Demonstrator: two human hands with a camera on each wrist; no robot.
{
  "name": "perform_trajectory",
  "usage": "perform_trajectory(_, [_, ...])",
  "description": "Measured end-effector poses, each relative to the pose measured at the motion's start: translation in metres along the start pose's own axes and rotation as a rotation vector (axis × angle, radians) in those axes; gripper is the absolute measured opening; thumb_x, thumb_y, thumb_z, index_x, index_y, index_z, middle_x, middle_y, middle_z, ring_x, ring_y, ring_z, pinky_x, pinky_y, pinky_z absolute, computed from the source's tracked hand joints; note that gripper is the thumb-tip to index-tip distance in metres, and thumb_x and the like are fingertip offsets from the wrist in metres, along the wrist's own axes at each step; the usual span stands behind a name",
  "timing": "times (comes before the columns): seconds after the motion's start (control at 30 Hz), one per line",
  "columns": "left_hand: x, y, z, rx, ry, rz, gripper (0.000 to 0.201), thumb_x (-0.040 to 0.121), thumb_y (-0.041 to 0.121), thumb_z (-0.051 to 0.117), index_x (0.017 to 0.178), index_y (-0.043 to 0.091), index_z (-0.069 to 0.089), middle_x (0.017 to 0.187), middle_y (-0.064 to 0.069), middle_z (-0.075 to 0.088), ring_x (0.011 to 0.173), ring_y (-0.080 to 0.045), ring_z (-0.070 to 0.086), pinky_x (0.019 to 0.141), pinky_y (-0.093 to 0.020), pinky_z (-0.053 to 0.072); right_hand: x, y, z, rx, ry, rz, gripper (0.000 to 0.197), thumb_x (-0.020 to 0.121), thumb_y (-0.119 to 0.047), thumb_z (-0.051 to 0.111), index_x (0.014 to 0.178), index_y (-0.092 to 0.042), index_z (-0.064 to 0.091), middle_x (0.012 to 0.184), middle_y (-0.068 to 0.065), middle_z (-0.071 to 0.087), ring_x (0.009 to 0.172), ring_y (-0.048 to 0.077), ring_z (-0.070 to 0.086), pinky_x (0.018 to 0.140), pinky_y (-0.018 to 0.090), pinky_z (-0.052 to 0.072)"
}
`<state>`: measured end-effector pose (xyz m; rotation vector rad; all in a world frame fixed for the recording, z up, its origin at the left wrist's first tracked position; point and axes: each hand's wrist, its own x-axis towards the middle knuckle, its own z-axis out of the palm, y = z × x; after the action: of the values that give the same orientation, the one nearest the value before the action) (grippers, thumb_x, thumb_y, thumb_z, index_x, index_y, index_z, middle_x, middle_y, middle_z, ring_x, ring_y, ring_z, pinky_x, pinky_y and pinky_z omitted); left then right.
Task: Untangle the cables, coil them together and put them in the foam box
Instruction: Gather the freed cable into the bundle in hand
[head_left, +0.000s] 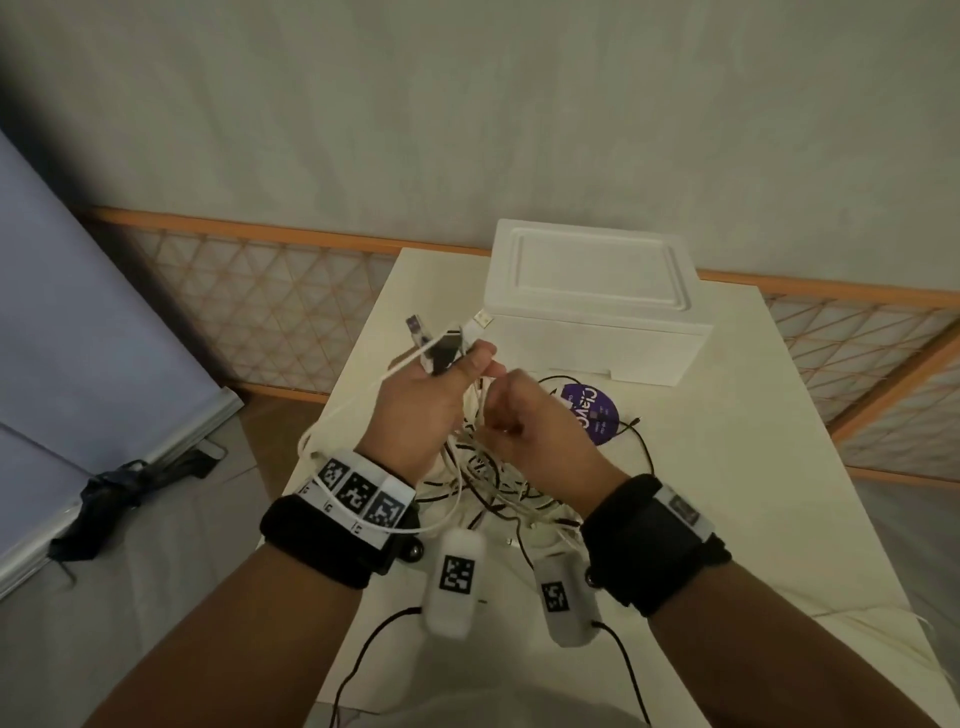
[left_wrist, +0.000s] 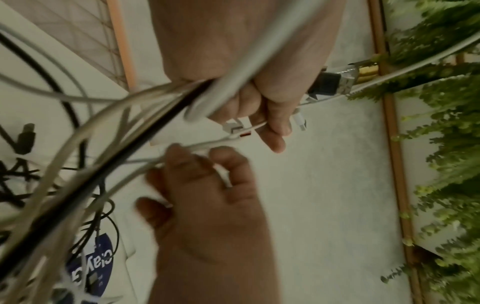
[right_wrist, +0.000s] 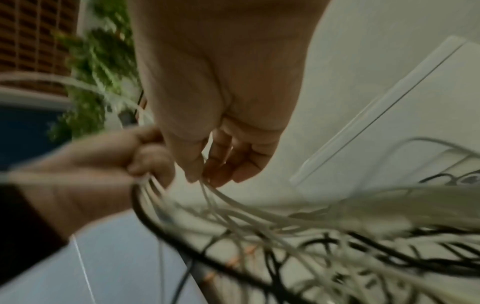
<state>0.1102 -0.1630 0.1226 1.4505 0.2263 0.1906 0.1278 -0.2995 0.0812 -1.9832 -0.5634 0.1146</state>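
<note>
Gripping bunched cables (head_left: 483, 467), the left hand (head_left: 421, 400) faces the right hand (head_left: 540, 431) pinching white strands near the closed foam box (head_left: 592, 312).

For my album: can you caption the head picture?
Left hand grips plugs, right hand picks cables near the box.

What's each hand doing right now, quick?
Left hand: grips a bunch of white and black cable ends.
Right hand: fingers pinch thin white cable strands from the tangle.
</note>
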Motion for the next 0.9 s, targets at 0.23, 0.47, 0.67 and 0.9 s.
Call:
perform_trajectory(0.23, [0.001,0.025,-0.011,-0.138,-0.055,0.062,0.009,0.079,0.026,0.066,0.073,0.023,0.072,0.073,-0.003,0.071,0.036,-0.008,0.025,0.039,-0.018,0.019,-0.01,0.026,0.004,-0.153,0.061,0.109,0.01,0.078,-0.012,0.061,0.081,-0.02,0.056,0.086,-0.006,0.057,0.076,0.01,0.055,0.067,0.027,0.046])
perform_trajectory(0.47, [-0.007,0.017,-0.004,-0.151,-0.036,-0.006,0.006,0.086,0.016,0.063,0.086,0.011,0.067,0.073,-0.004,0.07,0.032,-0.003,0.032,0.035,-0.013,0.024,0.011,-0.008,0.006,-0.249,0.126,-0.036,0.011,0.086,-0.02,0.061,0.088,-0.015,0.051,0.068,-0.006,0.051,0.058,0.008,0.047,0.054,0.026,0.038])
perform_trajectory(0.67, [-0.003,0.028,-0.019,-0.213,0.02,0.093,0.012,0.085,0.01,0.062,0.091,-0.001,0.061,0.075,-0.01,0.067,0.033,-0.001,0.038,0.035,-0.014,0.028,0.004,0.02,0.004,-0.244,-0.028,0.111,0.008,0.089,-0.022,0.06,0.087,-0.015,0.057,0.075,-0.002,0.063,0.067,0.013,0.059,0.062,0.024,0.049])
perform_trajectory(0.9, [0.012,0.049,-0.047,-0.245,0.093,0.177,0.039,0.07,0.039,0.071,0.097,0.013,0.063,0.075,0.006,0.068,0.04,0.0,0.043,0.037,-0.016,0.024,-0.011,0.049,-0.016,-0.04,-0.057,0.506,0.038,0.091,-0.034,0.06,0.074,0.0,0.056,0.058,0.006,0.055,0.042,0.008,0.049,0.049,0.023,0.046])
